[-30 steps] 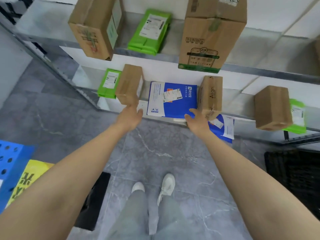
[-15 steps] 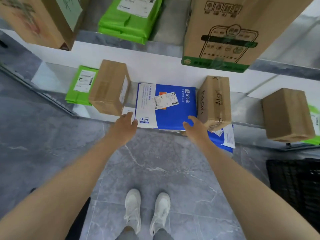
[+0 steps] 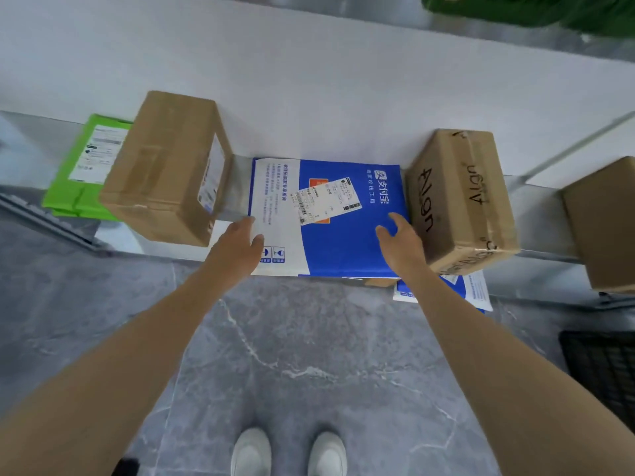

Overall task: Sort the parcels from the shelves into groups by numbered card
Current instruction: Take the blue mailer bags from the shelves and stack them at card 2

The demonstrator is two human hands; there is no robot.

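Three cardboard boxes stand on the shelf [image 3: 543, 218]: a left box [image 3: 165, 166], a lettered box [image 3: 460, 201] right of the middle, and a right box [image 3: 604, 228] cut off by the picture's edge. Two flat blue-and-white parcels lie there as well. The top parcel [image 3: 343, 242] lies between the left box and the lettered box, label up, its near edge at the shelf's front edge. The lower parcel [image 3: 470, 293] sticks out over that front edge from beneath the lettered box. One green bag [image 3: 86, 173] lies at the shelf's left end, partly hidden behind the left box. One more green package [image 3: 532, 8], blurred, shows on the shelf above.

Both hands are on the top parcel. The left hand [image 3: 237, 249] rests on its near left corner, fingers straight, thumb on the white part, clasping nothing. The right hand [image 3: 400, 242] lies on the blue part by its right edge, just beside the lettered box, fingers spread and relaxed, curled round nothing.

Two white shoes [image 3: 251, 451] stand on the grey floor [image 3: 309, 338], and one black crate [image 3: 604, 369] sits at the right.
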